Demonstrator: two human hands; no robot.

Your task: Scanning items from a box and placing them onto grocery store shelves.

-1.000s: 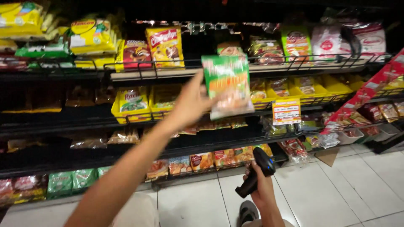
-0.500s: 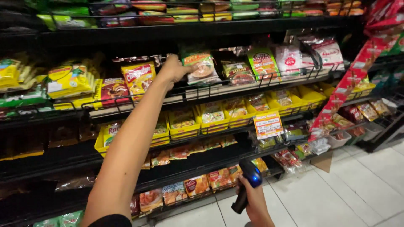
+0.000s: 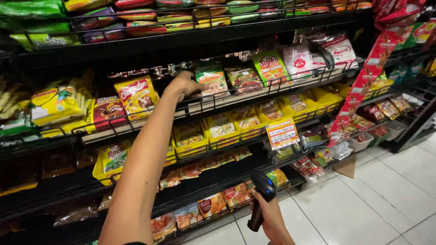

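black wire shelving [image 3: 290,88] is seen above glossy white floor tiles [image 3: 377,204], packed with crinkly foil sachets. a green-and-white seasoning packet [image 3: 212,81] stands upright on the upper middle shelf, touched at its left edge by the left hand [image 3: 184,86], fingers curled against it. a black handheld scanner [image 3: 261,196] is gripped in the right hand [image 3: 268,213] below. a white price card [image 3: 282,134] with orange trim is clipped nearby.

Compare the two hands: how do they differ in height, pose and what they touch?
The left hand is raised to a shelf, arm stretched out, touching a green packet. The right hand stays low near the floor, closed around a black handheld scanner. Both are bare.
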